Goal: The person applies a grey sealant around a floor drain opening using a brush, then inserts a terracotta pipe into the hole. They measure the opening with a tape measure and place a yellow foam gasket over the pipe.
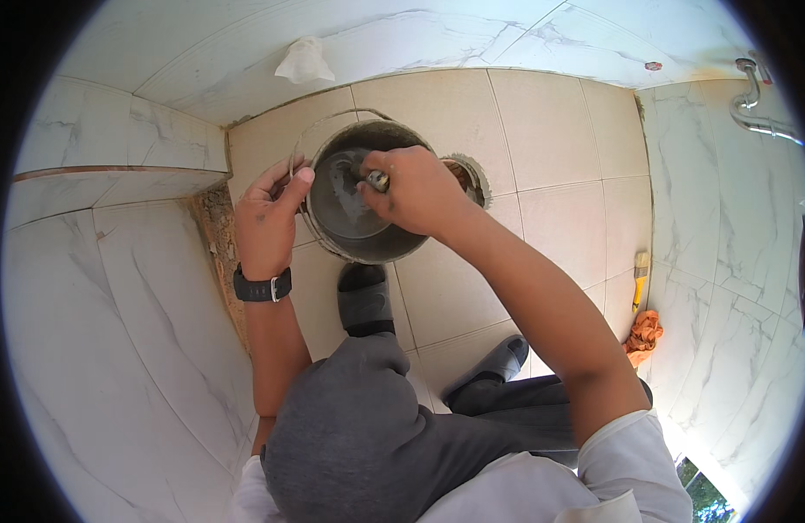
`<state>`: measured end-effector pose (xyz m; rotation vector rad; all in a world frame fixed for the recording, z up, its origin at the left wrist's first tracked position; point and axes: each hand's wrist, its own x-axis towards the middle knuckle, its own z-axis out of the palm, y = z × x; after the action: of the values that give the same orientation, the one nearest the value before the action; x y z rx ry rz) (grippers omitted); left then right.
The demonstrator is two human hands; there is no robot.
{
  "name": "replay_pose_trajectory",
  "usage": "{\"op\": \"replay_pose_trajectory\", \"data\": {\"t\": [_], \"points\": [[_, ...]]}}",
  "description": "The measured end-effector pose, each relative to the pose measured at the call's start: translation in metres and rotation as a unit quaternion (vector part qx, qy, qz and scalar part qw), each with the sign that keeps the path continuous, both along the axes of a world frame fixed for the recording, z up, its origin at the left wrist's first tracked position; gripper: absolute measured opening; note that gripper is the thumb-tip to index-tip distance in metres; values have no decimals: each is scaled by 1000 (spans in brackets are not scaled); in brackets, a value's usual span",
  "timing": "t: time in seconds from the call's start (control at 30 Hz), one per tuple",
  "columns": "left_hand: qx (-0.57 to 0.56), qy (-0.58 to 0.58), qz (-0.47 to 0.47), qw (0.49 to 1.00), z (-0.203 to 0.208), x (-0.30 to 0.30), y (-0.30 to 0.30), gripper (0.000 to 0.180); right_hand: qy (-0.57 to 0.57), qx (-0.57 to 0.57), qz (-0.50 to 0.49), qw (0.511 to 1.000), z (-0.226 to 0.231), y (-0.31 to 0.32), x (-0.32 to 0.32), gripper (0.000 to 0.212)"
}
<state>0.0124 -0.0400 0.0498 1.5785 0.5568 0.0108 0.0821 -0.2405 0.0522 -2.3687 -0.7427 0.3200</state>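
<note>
A dark bucket (368,259) stands on the tiled floor in front of me, with wet grey mix (354,209) inside. My left hand (272,209) is closed at its left rim, thumb and fingers pinching the thin wire handle (333,113). Over the bucket's opening, my right hand (411,187) grips a tool handle (378,180) with a rounded, shiny end. The tool's lower part is mostly hidden by the hand, so its kind cannot be made out.
Behind the bucket's right side sits a smaller round container (477,179) with a grey-crusted rim. A paintbrush (640,281) and an orange cloth (644,338) lie by the right wall. A metal pipe (751,109) juts from that wall. My sandalled feet (365,301) are near the bucket.
</note>
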Motion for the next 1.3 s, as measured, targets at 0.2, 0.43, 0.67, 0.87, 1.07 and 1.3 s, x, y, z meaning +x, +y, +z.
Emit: {"op": "replay_pose_trajectory", "data": {"t": [0.2,0.43,0.67,0.87,1.07,1.3], "points": [[-45,-6,36,998,-12,-1,10,44,90,70,-74,991,30,-16,-8,21],[-42,-18,29,999,-17,-1,13,43,133,81,-81,984,38,-25,0,21],[-41,-13,40,998,-20,0,14,41,154,92,-98,979,45,-32,0,25],[-41,-13,36,998,-24,1,20,42,229,243,-214,918,73,-82,-6,28],[-43,13,56,997,-28,-1,26,47,221,332,-340,851,69,-156,-14,27],[-44,42,65,996,-27,-4,28,51,232,250,-388,856,-27,-161,-25,24]]}}
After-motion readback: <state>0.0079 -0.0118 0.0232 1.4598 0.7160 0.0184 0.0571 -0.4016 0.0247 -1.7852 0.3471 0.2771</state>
